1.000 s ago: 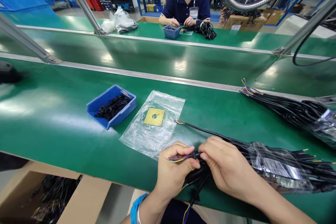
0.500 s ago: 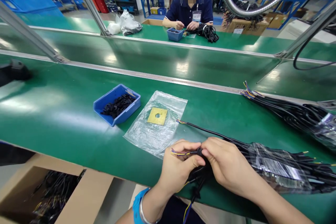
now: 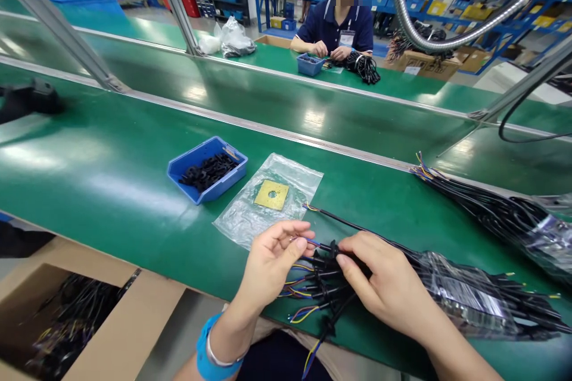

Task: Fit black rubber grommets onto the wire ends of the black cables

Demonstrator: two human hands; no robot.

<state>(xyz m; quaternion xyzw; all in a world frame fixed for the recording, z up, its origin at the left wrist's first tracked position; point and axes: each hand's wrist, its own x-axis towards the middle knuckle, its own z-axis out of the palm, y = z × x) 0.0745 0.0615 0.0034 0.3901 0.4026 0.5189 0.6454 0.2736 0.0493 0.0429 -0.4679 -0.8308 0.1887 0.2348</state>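
My left hand [image 3: 270, 265] is lightly closed, its thumb and fingertips around the thin coloured wires at the end of a black cable. Just right of those fingers, a black grommet [image 3: 333, 249] sits on this cable. My right hand [image 3: 379, 271] grips the cable behind the grommet, thumb and forefinger together; the gripped length is hidden. Below both hands lie several more black cables [image 3: 339, 303], with grommets and bare coloured wire ends. Beyond my hands, a square yellow plate [image 3: 271, 194] with a round hole rests on a clear plastic bag [image 3: 239, 223].
A blue bin [image 3: 208, 169] of small black parts stands left of the bag. Bundled cables [image 3: 487, 190] lie at the right, with a plastic-wrapped bundle [image 3: 469, 292] nearer me. An open carton [image 3: 147, 321] of cables sits lower left. Across the bench, a co-worker [image 3: 335, 27] handles cables.
My left hand has shifted left, from beside the grommet to the wire ends. The grommet and the cable ends beneath are now more exposed. My right hand stays near the cable.
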